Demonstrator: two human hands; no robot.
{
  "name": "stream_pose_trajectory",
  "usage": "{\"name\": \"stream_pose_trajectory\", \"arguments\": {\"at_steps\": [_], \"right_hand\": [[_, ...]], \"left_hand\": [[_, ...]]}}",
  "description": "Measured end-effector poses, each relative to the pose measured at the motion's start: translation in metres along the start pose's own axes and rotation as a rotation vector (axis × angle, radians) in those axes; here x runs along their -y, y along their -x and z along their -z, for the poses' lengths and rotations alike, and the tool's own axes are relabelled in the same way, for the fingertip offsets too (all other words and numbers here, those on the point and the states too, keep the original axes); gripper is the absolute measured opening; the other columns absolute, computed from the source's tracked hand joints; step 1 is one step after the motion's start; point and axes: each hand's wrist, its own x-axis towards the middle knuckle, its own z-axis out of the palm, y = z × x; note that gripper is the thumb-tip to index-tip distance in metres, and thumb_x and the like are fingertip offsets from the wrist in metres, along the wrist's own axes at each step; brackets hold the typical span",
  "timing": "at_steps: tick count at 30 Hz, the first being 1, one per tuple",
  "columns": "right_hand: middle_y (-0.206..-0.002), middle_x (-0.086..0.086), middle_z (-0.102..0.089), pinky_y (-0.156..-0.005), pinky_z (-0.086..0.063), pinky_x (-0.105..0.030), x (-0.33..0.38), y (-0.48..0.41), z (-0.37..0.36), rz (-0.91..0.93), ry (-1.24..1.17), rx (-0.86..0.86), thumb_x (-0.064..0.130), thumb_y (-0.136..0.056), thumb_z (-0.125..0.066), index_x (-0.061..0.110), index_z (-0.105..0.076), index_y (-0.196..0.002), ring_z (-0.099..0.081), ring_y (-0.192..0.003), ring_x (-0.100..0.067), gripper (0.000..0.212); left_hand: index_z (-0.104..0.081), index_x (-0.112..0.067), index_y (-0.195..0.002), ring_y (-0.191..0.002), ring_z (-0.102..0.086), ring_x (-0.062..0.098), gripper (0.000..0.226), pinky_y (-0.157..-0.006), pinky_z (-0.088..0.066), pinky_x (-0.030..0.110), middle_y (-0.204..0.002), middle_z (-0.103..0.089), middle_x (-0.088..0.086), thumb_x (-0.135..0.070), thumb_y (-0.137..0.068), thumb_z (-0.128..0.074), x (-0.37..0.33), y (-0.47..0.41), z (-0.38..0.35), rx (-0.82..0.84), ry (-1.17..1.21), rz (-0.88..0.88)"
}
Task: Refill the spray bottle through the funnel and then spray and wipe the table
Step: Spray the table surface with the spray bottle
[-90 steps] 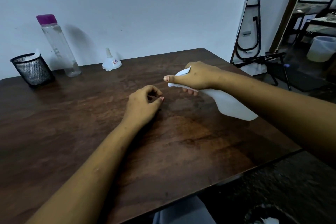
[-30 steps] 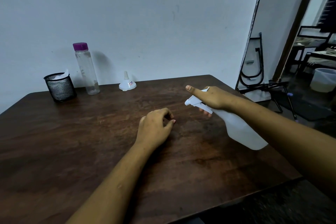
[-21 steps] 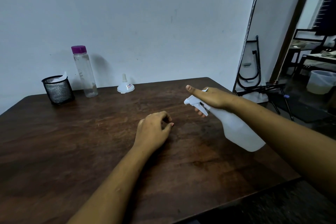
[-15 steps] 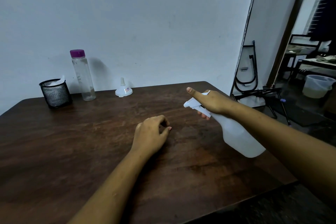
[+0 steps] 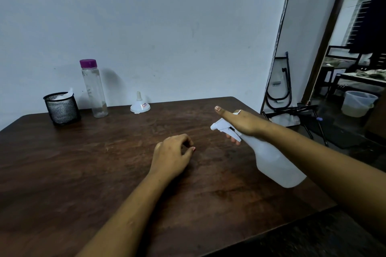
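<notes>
The spray bottle (image 5: 273, 165) is held over the right side of the table (image 5: 83, 173), slanted. Its long axis runs from the base, low and near the person at the right, up to the white head. The nozzle points left and away, across the tabletop.

The right hand (image 5: 244, 122) grips the bottle at the neck and head. The thumb lies straight along the top of the head and points the same way as the nozzle. The other fingers (image 5: 232, 139) curl under by the trigger; whether they press it cannot be told. The right forearm comes in from the lower right and covers part of the bottle's shoulder.

The left hand (image 5: 173, 156) rests on the table just left of the nozzle, apart from the bottle. Its fingers are loosely curled with the thumb tip near the forefinger, and it holds nothing.

At the far edge, by the wall (image 5: 167, 27), the funnel (image 5: 140, 106) sits upside down with its spout up. Left of it stands a clear bottle (image 5: 94, 89) with a purple cap. Further left is a mesh cup (image 5: 61, 108) with a white wad (image 5: 62, 96) in it. All three stand well apart from both hands. Past the table on the right, a black frame (image 5: 279, 89) leans on the wall and a bucket (image 5: 358, 103) stands on the floor.
</notes>
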Motion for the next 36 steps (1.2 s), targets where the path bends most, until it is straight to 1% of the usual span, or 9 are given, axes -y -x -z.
{"name": "stream_pose_trajectory", "arguments": {"at_steps": [3, 7, 12, 19, 24, 26, 30, 33, 36], "right_hand": [[-0.095, -0.017, -0.072, -0.088, -0.056, -0.043, 0.002, 0.001, 0.005, -0.04, -0.054, 0.015, 0.075, -0.087, -0.028, 0.025, -0.071, -0.049, -0.071, -0.081, -0.027, 0.076], [-0.088, -0.017, -0.073, -0.082, -0.059, -0.039, 0.003, 0.001, 0.002, -0.073, -0.043, 0.002, 0.076, -0.085, -0.028, 0.014, -0.077, -0.083, -0.071, -0.08, -0.03, 0.079], [-0.048, 0.002, -0.061, -0.088, -0.055, -0.044, 0.009, 0.005, -0.006, -0.033, 0.001, -0.034, 0.066, -0.094, -0.026, 0.038, -0.067, -0.043, -0.067, -0.071, -0.024, 0.07], [-0.089, -0.009, -0.073, -0.099, -0.048, -0.037, 0.016, 0.009, -0.003, -0.068, 0.045, 0.026, 0.072, -0.09, -0.019, 0.038, -0.068, -0.047, -0.068, -0.094, -0.02, 0.074], [-0.091, -0.025, -0.07, -0.076, -0.057, -0.027, 0.02, 0.014, -0.012, -0.097, 0.013, 0.019, 0.066, -0.091, -0.03, 0.018, -0.074, -0.102, -0.072, -0.079, -0.025, 0.066], [-0.09, -0.022, -0.071, -0.08, -0.056, -0.029, 0.022, 0.016, -0.011, -0.086, 0.024, -0.003, 0.065, -0.092, -0.028, 0.027, -0.076, -0.093, -0.072, -0.081, -0.025, 0.061], [-0.102, -0.016, -0.07, -0.096, -0.049, -0.03, 0.022, 0.01, -0.005, -0.17, 0.027, 0.142, 0.066, -0.092, -0.026, 0.034, -0.066, -0.043, -0.064, -0.107, -0.019, 0.071], [-0.09, -0.016, -0.065, -0.087, -0.056, -0.038, 0.012, -0.009, 0.001, -0.271, -0.002, 0.267, 0.051, -0.087, -0.059, 0.024, -0.07, -0.082, -0.068, -0.098, -0.022, 0.03], [-0.088, -0.013, -0.064, -0.076, -0.057, -0.04, -0.007, -0.025, 0.005, -0.406, -0.029, 0.367, 0.032, -0.087, -0.066, 0.012, -0.058, -0.12, -0.068, -0.085, -0.024, 0.04]], "left_hand": [[-0.06, -0.028, -0.089, -0.095, -0.058, 0.012, 0.007, -0.086, -0.043, 0.032, -0.094, -0.062, -0.013, -0.035, -0.088, -0.059, 0.0, 0.001, 0.0, -0.003, -0.001, 0.003], [-0.06, -0.028, -0.09, -0.095, -0.058, 0.011, 0.007, -0.084, -0.041, 0.031, -0.092, -0.06, -0.014, -0.035, -0.088, -0.059, 0.001, 0.001, 0.001, -0.005, -0.001, 0.013], [-0.061, -0.027, -0.091, -0.097, -0.058, 0.011, 0.009, -0.085, -0.04, 0.031, -0.094, -0.061, -0.014, -0.035, -0.088, -0.059, 0.0, 0.0, 0.001, -0.005, 0.0, 0.016], [-0.06, -0.027, -0.09, -0.095, -0.058, 0.012, 0.008, -0.085, -0.041, 0.032, -0.09, -0.058, -0.015, -0.034, -0.088, -0.059, -0.001, 0.001, 0.002, -0.004, -0.012, -0.004], [-0.06, -0.027, -0.089, -0.097, -0.058, 0.013, 0.008, -0.089, -0.043, 0.034, -0.093, -0.062, -0.013, -0.034, -0.088, -0.059, -0.003, 0.003, 0.002, -0.002, -0.005, -0.004], [-0.06, -0.027, -0.09, -0.098, -0.058, 0.013, 0.008, -0.089, -0.043, 0.034, -0.096, -0.064, -0.012, -0.034, -0.088, -0.058, -0.002, 0.002, 0.002, 0.002, -0.005, 0.005], [-0.06, -0.027, -0.092, -0.102, -0.056, 0.013, 0.009, -0.089, -0.041, 0.034, -0.1, -0.064, -0.012, -0.035, -0.088, -0.058, 0.006, -0.006, -0.004, 0.031, -0.01, 0.01], [-0.059, -0.026, -0.099, -0.107, -0.053, 0.017, 0.014, -0.091, -0.038, 0.035, -0.108, -0.064, -0.009, -0.035, -0.089, -0.055, 0.017, -0.032, -0.005, 0.066, -0.139, -0.044], [-0.058, -0.026, -0.105, -0.11, -0.05, 0.018, 0.016, -0.091, -0.036, 0.033, -0.115, -0.061, -0.008, -0.029, -0.089, -0.054, 0.032, -0.055, -0.008, 0.091, -0.153, -0.045]]}}
